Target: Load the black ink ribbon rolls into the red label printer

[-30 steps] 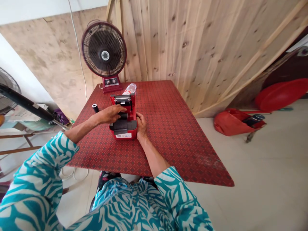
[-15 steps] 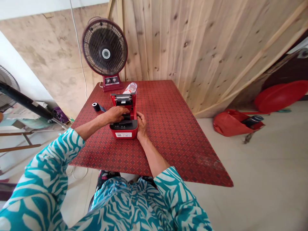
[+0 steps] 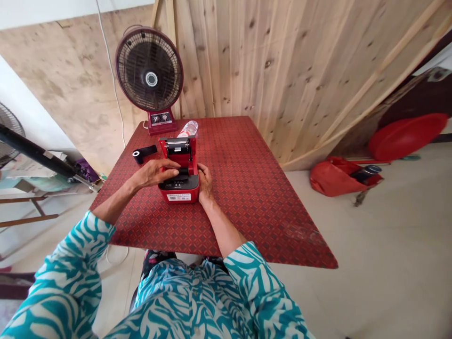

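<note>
A red and black label printer (image 3: 179, 195) stands on the table with its lid raised and tilted back. Inside its open bay lies a dark roll (image 3: 183, 171), partly hidden by fingers. My left hand (image 3: 155, 172) reaches over the bay from the left, its fingers stretched out and its thumb apart, with nothing visibly gripped. Against the printer's right side, my right hand (image 3: 205, 184) curls its fingers round the casing and steadies it. Left of the printer, a black ribbon roll (image 3: 137, 156) with a white core lies with a loose strip trailing to the right.
The table (image 3: 247, 207) has a red patterned cover. A maroon fan (image 3: 151, 79) stands at its back left, and a clear plastic bottle (image 3: 189, 128) lies behind the printer. A wooden wall (image 3: 233, 61) rises behind. A red bag (image 3: 330, 178) rests on the floor at the right.
My left hand has drawn slightly back to the left, out of the bay, and its fingers have straightened. More of the black strip by the roll now shows. My right hand stays on the printer.
</note>
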Available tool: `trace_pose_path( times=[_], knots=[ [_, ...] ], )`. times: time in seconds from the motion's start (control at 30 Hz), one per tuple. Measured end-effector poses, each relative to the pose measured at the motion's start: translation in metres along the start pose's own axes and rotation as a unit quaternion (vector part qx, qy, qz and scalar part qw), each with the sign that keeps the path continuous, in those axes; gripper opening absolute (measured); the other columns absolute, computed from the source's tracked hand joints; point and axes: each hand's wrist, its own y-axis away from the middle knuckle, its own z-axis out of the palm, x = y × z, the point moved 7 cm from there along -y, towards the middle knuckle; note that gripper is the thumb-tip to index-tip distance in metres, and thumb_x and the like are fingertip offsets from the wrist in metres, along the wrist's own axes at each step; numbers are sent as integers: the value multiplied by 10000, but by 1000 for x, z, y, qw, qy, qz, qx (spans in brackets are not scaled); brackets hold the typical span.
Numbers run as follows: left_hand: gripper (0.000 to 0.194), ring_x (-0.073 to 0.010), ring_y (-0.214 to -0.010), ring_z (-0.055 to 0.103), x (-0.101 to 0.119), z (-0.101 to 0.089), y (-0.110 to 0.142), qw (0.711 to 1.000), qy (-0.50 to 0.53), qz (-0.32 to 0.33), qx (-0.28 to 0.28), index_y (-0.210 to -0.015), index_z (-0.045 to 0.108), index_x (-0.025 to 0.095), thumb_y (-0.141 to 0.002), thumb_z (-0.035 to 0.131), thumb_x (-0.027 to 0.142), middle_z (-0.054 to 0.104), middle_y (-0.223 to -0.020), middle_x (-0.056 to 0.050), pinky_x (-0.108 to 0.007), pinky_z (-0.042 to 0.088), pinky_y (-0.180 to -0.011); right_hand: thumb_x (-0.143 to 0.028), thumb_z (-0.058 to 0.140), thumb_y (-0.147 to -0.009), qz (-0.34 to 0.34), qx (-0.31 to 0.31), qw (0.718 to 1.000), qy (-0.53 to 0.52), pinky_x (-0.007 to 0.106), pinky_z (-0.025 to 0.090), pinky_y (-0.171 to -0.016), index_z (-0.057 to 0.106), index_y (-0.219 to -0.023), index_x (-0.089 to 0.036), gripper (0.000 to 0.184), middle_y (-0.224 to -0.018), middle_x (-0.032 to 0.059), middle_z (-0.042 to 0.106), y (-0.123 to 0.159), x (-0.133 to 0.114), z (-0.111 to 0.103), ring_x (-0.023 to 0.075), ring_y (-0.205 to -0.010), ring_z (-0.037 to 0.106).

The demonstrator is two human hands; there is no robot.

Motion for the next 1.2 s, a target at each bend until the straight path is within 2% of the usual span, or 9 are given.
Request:
trace_pose_path(
  times=[0.1,0.17,0.3,0.47,0.6,0.83,0.93,1.07,1.2],
  knots=[
    [426,-265,-1046,674,7,0,26,999,-10,31,27,-1095,734,202,-785,722,494,748,-1115,-100,-373,488,-973,-394,521,-833,4,2,1000,-1,413,477,-1013,689,-1067,-251,321,-1128,32,717,0,-1,0,210,-1134,600],
    [367,-258,-1057,663,11,2,34,996,-35,59,56,-1067,728,207,-792,726,450,744,-1116,-101,-393,481,-990,-392,529,-824,8,7,1000,-3,413,481,-1005,690,-1060,-249,319,-1113,30,723,0,-2,-1,208,-1113,609],
    [193,-225,-931,669,13,9,37,987,-84,89,103,-969,726,216,-883,625,357,751,-978,-84,-405,487,-948,-396,537,-813,13,10,1000,-1,410,486,-991,688,-1064,-245,330,-1095,29,730,1,-2,-1,207,-1088,620],
    [167,-212,-863,660,14,13,34,977,-102,130,133,-877,713,226,-910,590,335,739,-876,-71,-402,458,-947,-412,534,-811,15,11,1000,9,408,487,-977,685,-1073,-241,347,-1100,37,729,2,-1,-3,211,-1085,623],
    [139,-203,-865,668,18,14,41,977,-80,147,134,-866,706,232,-902,600,315,748,-888,-58,-425,411,-1024,-419,530,-816,14,6,1000,14,410,492,-960,681,-1084,-235,358,-1086,43,729,2,0,-2,215,-1081,625],
    [113,-201,-977,689,29,21,62,976,-112,153,109,-898,718,252,-903,608,273,763,-954,-41,-460,302,-1156,-418,538,-808,13,6,1000,17,404,490,-963,683,-1074,-232,355,-1113,47,721,1,2,-5,211,-1100,612],
    [107,-190,-998,690,30,27,71,962,-140,194,130,-932,715,254,-907,612,243,759,-978,-39,-452,293,-1168,-422,550,-790,23,11,1000,8,392,492,-948,676,-1079,-223,373,-1123,51,719,4,1,-5,208,-1079,620],
    [127,-172,-1007,683,30,34,81,933,-190,240,190,-965,696,242,-935,576,214,748,-983,-34,-429,325,-1158,-449,585,-759,58,21,998,-13,357,505,-877,653,-1091,-216,411,-1090,43,725,6,-1,-4,195,-974,645],
    [108,-173,-1028,678,37,38,89,905,-229,267,237,-983,664,218,-939,569,189,744,-976,-30,-416,358,-1140,-477,606,-752,115,40,991,-57,325,513,-811,633,-1074,-243,399,-1066,34,724,-11,-7,-2,187,-940,667]
  ],
)
